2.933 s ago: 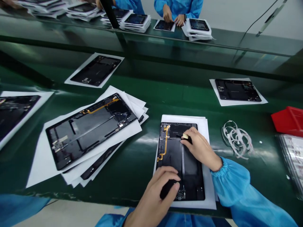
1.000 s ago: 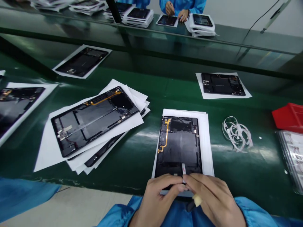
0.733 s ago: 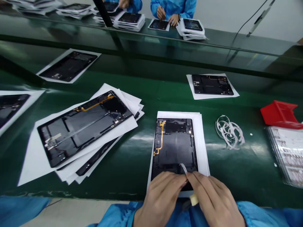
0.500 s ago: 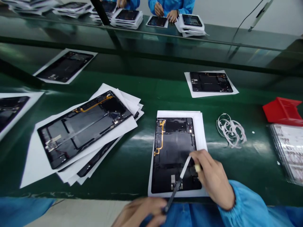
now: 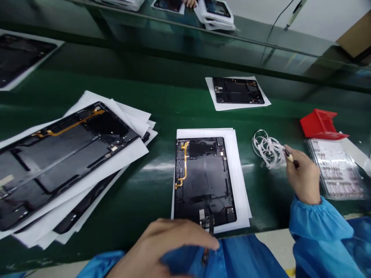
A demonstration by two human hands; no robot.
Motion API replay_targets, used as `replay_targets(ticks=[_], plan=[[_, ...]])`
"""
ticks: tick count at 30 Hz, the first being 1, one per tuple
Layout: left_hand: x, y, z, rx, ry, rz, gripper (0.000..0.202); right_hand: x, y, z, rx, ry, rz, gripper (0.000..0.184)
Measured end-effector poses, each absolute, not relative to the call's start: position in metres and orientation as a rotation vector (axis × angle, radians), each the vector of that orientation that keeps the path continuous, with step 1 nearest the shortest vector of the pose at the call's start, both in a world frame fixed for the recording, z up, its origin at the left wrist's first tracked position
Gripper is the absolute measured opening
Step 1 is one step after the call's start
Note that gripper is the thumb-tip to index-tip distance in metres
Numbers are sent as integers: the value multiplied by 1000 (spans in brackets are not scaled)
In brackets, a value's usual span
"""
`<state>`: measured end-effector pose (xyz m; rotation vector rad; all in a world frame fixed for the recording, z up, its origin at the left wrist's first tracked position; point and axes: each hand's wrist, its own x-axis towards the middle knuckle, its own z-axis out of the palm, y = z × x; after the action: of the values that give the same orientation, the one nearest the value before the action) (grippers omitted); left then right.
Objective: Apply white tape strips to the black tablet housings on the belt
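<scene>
My left hand [image 5: 171, 245] is in the foreground, closed on dark tweezers [image 5: 211, 226], their tip over the lower end of a tablet housing [image 5: 205, 181]. That open black housing, with an orange flex cable [image 5: 184, 166] down its left side, lies on white sheets [image 5: 239, 185]. At the right, my right hand [image 5: 303, 173] is closed around a small cream-and-black tool [image 5: 290, 156], only part of which shows. Its fingertips touch the edge of a tangle of white strips [image 5: 268, 148]; whether they pinch a strip I cannot tell.
A stack of tablet housings and white sheets [image 5: 121, 150] lies left. Another housing [image 5: 239, 90] lies behind, one more [image 5: 23, 54] far left. A red bin [image 5: 320, 123] and a clear tray of small parts [image 5: 336, 170] stand right. A co-worker's hand [image 5: 189, 3] shows across the bench.
My right hand has moved from the housing to the tangle of strips. The white strip stretched between it and the tweezers no longer shows there. The view has shifted right.
</scene>
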<state>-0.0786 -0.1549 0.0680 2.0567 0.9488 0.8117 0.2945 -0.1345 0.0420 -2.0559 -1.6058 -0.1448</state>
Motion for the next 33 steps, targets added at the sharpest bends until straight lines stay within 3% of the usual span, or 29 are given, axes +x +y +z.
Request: replay_targets(ticks=[3,5,8,15,21,24,26,33], plan=[[-63,-122,83,1758,878,881,15,271,-133,56,-1977,-1625,-185,35],[-54,-104,82,1713,976,1026,9,233,-128,70,-1795,-1712,67,30],[-40,-84,71,1727,1044,1103,8,179,-117,84,-1533,-1909,658,29],[-26,-55,50,1540,1054,1010,17,153,-96,72,-1400,-1724,1232,35],[-35,-58,39,1506,1148,993,29,147,-86,59,-1387,-1553,1242,44],[-48,-98,32,1850,1273,1072,31,147,-79,54,-1397,-1499,1265,24],[-57,-132,25,2246,1155,929,30,148,-75,50,-1419,-1504,1287,10],[-64,-190,-3,2563,1247,522,39,148,-68,41,-1431,-1578,1277,11]])
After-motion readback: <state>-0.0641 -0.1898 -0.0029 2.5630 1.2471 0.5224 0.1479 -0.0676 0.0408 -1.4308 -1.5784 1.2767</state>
